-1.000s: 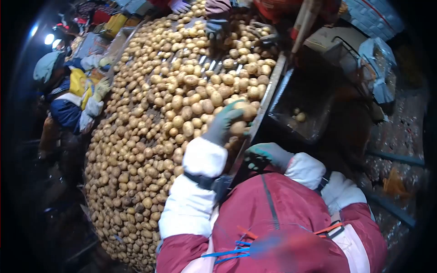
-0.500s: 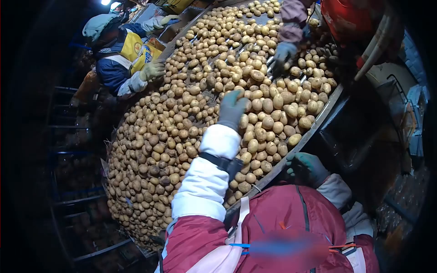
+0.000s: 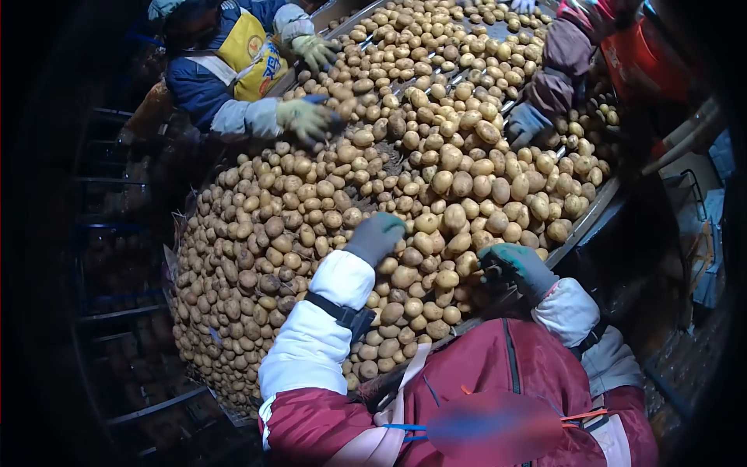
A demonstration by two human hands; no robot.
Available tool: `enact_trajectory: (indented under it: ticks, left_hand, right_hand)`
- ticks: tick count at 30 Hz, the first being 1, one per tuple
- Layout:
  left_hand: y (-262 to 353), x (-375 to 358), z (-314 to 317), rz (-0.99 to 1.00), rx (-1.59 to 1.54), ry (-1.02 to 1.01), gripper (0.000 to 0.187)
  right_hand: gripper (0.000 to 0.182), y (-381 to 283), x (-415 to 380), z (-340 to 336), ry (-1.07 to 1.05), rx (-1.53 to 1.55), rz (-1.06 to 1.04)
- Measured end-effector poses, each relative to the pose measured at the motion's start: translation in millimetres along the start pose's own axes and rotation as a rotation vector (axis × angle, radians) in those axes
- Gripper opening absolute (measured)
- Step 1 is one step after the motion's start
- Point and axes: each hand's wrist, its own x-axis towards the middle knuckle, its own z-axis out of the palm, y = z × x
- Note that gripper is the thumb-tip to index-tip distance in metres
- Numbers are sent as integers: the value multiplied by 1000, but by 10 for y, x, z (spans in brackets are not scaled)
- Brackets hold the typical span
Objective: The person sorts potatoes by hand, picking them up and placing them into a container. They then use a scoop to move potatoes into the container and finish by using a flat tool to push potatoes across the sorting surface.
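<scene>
My left hand [image 3: 377,237], in a grey glove with green fingertips, rests on the heap of potatoes [image 3: 261,210]. Its back faces up, and the fingers bend down toward the potatoes, so their grip is hidden. Over the near rim of the table [image 3: 585,222], my right hand [image 3: 520,269] wears the same kind of glove. Its fingers curve toward the potatoes with a dark gap beneath them, and no held potato shows. Loose potatoes [image 3: 447,279] lie between my two hands.
Across the heap, a co-worker's gloved hand [image 3: 306,121] is among the potatoes, with the other hand [image 3: 315,52] farther back. At the right, another person's gloved hand [image 3: 529,124] touches potatoes. Dark racks [image 3: 117,249] stand at the left. A red bag-like thing [image 3: 646,62] hangs at the right.
My right hand has moved from beside the rim onto the potatoes at the near edge. My left hand has drawn back toward me. The left co-worker's hands have shifted farther over the heap.
</scene>
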Motion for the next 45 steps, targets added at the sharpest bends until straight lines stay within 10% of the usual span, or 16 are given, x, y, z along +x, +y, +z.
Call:
enact_trajectory:
  ticks: [7,12,19,22,29,34,38,42,45]
  left_hand:
    - [-318,829,-168,159,190,485,24]
    - [-160,1073,-171,-23,472,289,35]
    - [-581,995,-683,-82,626,543,41]
    - [-512,1302,-486,273,377,609,23]
    - [106,1869,-118,-144,317,413,28]
    - [48,1846,-12,-100,508,451,29]
    - [192,1721,-82,-91,337,360,22]
    - [564,1139,296,105,-837,218,20]
    - [862,552,429,181,-614,-26,18]
  right_hand:
    - [32,-31,165,53,15,219,153]
    - [33,-79,262,23,33,395,269]
    - [35,-1,226,26,55,454,251]
    - [35,36,246,60,44,520,321]
    - [34,8,290,41,97,370,241]
    - [34,-5,330,106,55,320,217]
    - [39,-149,423,74,43,370,292]
    - [59,-335,589,29,76,896,476]
    - [62,-279,696,65,-35,975,390]
